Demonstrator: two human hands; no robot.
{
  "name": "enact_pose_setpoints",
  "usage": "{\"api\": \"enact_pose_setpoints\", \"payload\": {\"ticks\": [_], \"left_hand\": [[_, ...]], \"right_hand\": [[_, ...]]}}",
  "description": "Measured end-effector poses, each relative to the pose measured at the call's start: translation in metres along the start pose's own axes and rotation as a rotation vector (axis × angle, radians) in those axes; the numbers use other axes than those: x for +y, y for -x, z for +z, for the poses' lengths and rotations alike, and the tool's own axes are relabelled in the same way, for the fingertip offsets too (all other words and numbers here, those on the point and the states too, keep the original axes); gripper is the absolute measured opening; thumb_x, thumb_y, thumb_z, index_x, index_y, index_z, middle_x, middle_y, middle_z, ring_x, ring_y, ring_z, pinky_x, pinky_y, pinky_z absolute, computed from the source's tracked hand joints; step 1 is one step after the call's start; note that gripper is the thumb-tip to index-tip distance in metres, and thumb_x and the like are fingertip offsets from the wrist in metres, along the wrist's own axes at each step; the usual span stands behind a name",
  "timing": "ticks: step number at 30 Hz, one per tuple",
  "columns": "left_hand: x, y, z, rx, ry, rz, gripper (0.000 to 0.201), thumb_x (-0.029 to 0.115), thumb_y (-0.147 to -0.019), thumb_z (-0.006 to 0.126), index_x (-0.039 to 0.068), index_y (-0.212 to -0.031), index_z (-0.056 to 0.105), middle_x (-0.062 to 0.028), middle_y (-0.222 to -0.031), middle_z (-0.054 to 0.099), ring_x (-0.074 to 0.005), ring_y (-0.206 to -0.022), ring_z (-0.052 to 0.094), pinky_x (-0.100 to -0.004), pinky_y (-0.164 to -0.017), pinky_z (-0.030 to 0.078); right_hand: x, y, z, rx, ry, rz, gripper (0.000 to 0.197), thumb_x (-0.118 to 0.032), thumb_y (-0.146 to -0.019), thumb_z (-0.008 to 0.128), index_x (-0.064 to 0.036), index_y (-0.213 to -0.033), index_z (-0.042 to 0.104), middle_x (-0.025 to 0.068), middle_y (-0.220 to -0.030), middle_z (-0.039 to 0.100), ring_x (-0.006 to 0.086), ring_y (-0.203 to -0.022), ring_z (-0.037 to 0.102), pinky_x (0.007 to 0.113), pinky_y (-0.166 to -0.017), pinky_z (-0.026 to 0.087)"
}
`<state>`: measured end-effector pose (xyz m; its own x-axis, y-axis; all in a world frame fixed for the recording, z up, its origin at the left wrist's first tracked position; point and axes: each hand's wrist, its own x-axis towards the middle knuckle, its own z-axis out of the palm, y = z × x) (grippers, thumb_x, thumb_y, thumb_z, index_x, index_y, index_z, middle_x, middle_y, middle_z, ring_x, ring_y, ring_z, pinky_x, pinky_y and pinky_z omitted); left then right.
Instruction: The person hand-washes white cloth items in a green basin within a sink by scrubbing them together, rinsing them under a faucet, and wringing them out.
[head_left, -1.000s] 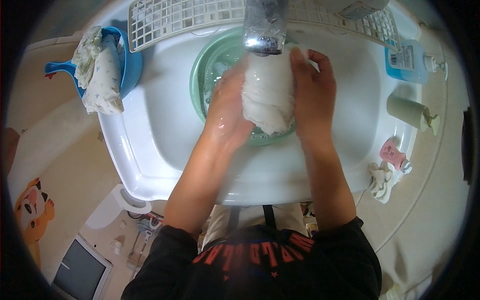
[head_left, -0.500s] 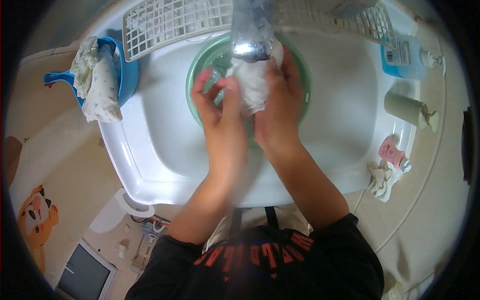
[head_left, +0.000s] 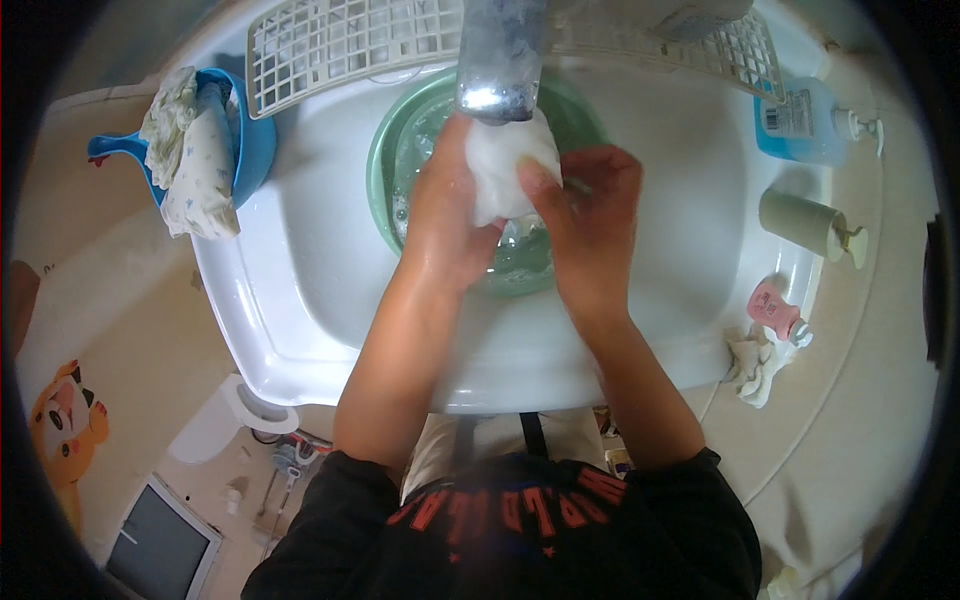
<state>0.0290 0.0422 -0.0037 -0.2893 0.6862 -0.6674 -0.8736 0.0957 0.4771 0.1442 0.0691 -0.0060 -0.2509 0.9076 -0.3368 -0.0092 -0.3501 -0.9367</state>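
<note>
A wet, bunched white cloth (head_left: 505,165) is between my hands, over a green basin (head_left: 380,190) of water and suds. The tap (head_left: 500,75) comes down from the far side, its end just above the cloth. My left hand (head_left: 440,205) wraps the cloth's left side, with most of its fingers hidden behind it. From the right, my right hand (head_left: 585,205) presses its thumb onto the front of the cloth, its other fingers curled and partly hidden.
The basin sits in a white sink (head_left: 330,270), with a white plastic rack (head_left: 360,50) behind. At left, a blue dipper (head_left: 258,150) holds patterned cloths (head_left: 200,180). Along the right edge lie a blue pump bottle (head_left: 800,120), a pale green bottle (head_left: 795,222), a pink bottle (head_left: 775,308) and a crumpled cloth (head_left: 755,365).
My left hand, spread apart from the cloth before, has closed round its left side. The right hand has shifted slightly right and turned, bringing its thumb onto the cloth's front.
</note>
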Motion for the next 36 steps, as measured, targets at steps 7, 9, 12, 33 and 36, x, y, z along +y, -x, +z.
{"api": "enact_pose_setpoints", "payload": {"ticks": [7,9,12,33,36], "left_hand": [[0.003,0.012,-0.015,-0.051,0.030,-0.065,0.043,0.039,-0.086,0.062,0.006,-0.114,0.057,-0.0107,-0.107,0.064,-0.0258,-0.095,0.064,-0.0432,-0.081,0.055],[0.003,0.023,-0.023,-0.038,0.153,-0.085,0.041,0.030,-0.085,0.062,0.003,-0.115,0.053,-0.0174,-0.116,0.059,-0.0336,-0.104,0.061,-0.0486,-0.089,0.053],[0.001,0.035,-0.024,-0.133,0.336,-0.078,0.045,0.025,-0.083,0.063,0.003,-0.120,0.048,-0.0194,-0.116,0.058,-0.0354,-0.105,0.061,-0.0507,-0.090,0.052],[-0.021,0.054,-0.047,-0.174,-0.785,0.771,0.058,0.038,-0.094,0.053,-0.005,-0.132,0.049,-0.0218,-0.138,0.049,-0.0319,-0.137,0.036,-0.0476,-0.115,0.016],[-0.029,0.051,-0.044,-0.130,-0.678,0.936,0.065,0.034,-0.083,0.068,-0.003,-0.133,0.048,-0.0252,-0.137,0.049,-0.0357,-0.139,0.033,-0.0500,-0.115,0.008]], "right_hand": [[-0.079,-0.039,-0.009,0.136,0.974,-1.267,0.065,-0.008,-0.081,0.067,-0.0008,-0.138,0.036,0.0134,-0.111,0.049,0.0221,-0.097,0.048,0.033,-0.084,0.043],[-0.095,-0.055,0.003,0.257,1.083,-1.446,0.049,0.002,-0.074,0.061,-0.0004,-0.121,0.049,0.0152,-0.100,0.048,0.0228,-0.087,0.048,0.033,-0.074,0.041],[-0.087,-0.066,-0.003,0.232,0.995,-1.488,0.048,0.014,-0.064,0.052,-0.0001,-0.108,0.062,0.0159,-0.090,0.042,0.0251,-0.079,0.045,0.034,-0.066,0.038],[0.008,0.047,0.038,-0.281,-0.241,0.258,0.025,-0.025,-0.100,0.045,-0.0029,-0.112,0.051,0.0044,-0.111,0.049,0.0136,-0.102,0.050,0.028,-0.094,0.039],[0.022,0.040,0.041,-0.387,-0.272,0.153,0.037,-0.032,-0.103,0.037,-0.0027,-0.124,0.044,0.0092,-0.117,0.045,0.0188,-0.109,0.049,0.031,-0.101,0.035]]}}
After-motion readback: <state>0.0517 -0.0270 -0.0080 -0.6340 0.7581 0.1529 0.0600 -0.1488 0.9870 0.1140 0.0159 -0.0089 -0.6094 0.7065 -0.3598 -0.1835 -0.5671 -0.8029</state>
